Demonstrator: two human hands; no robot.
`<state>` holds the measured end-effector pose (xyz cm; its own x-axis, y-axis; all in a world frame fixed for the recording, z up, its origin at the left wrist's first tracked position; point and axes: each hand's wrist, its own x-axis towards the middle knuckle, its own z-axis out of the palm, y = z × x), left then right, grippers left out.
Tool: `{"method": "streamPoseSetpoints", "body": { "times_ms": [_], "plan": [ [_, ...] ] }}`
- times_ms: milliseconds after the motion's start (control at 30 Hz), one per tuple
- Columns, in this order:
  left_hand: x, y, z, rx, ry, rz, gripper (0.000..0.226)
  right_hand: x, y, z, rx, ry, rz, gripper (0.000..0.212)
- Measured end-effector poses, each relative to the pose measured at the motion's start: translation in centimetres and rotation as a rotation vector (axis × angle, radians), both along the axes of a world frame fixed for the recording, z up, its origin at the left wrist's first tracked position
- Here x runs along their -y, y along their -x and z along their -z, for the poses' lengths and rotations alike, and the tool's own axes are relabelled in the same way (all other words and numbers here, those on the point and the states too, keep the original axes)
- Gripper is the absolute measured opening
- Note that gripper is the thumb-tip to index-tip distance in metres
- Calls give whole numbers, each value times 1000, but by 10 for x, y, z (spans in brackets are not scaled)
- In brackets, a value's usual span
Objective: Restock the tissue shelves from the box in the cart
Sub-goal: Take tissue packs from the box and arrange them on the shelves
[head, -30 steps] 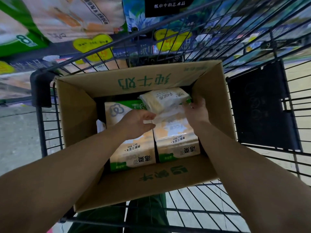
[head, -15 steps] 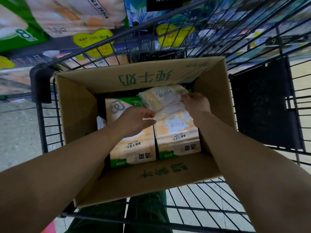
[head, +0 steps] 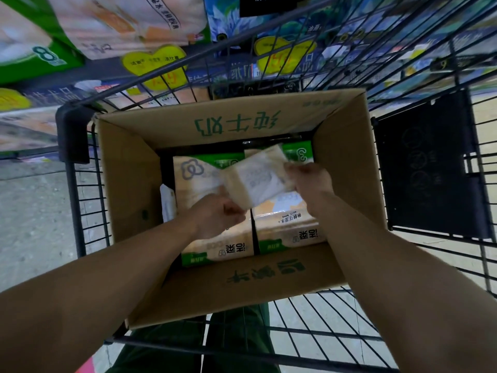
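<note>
Both hands over box (head: 129, 184) in cart (head: 80, 211). Left hand (head: 217, 219) and right hand (head: 309, 179) pinch opposite ends of pack (head: 258, 179), lifted, blurred. Slick wrap; pinch could slip, dropping pack.

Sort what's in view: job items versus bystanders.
Job: small tissue pack, gripped by left hand and right hand; cardboard box; packs in box; cart; shelves.
Bystanders: black cart panel; yellow price tags.
</note>
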<state>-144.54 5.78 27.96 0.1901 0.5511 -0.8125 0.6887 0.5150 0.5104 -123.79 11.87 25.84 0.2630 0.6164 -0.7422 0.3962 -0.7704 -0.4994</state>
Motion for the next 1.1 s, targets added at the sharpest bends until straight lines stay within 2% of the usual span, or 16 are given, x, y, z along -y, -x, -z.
{"method": "streamPoseSetpoints", "body": {
  "times_ms": [67, 133, 233, 300, 367, 533, 667, 767, 900, 967, 1100],
  "plan": [
    [10, 5, 5, -7, 69, 42, 13, 18, 2, 7, -30, 36, -2, 23],
    [13, 7, 11, -88, 57, 75, 18, 31, 3, 11, -30, 84, -8, 38],
    [10, 12, 19, -263, -41, -55, 32, 42, 3, 13, -18, 137, -63, 43],
    [6, 14, 23, -266, -11, -205, 49, 45, 3, 11, -37, 143, -53, 39],
    [4, 13, 25, -231, 27, -258, 64, 48, 2, 8, -78, 149, -42, 41],
    [4, 9, 9, -33, 166, -487, 45, 53, 3, -5, -144, 224, -85, 54],
    [10, 19, -16, 29, 219, -620, 48, 54, 8, -37, -206, 225, -101, 46],
    [8, 30, -45, 48, 173, -680, 47, 43, 17, -69, -263, 218, -124, 38],
    [2, 53, -93, 144, 77, -799, 19, 11, 43, -119, -304, 135, -186, 38],
    [3, 74, -118, 171, 18, -854, 14, 1, 66, -146, -297, 92, -257, 36],
    [12, 128, -166, 215, -122, -892, 9, -6, 124, -192, -342, 5, -253, 16]
  ]
}}
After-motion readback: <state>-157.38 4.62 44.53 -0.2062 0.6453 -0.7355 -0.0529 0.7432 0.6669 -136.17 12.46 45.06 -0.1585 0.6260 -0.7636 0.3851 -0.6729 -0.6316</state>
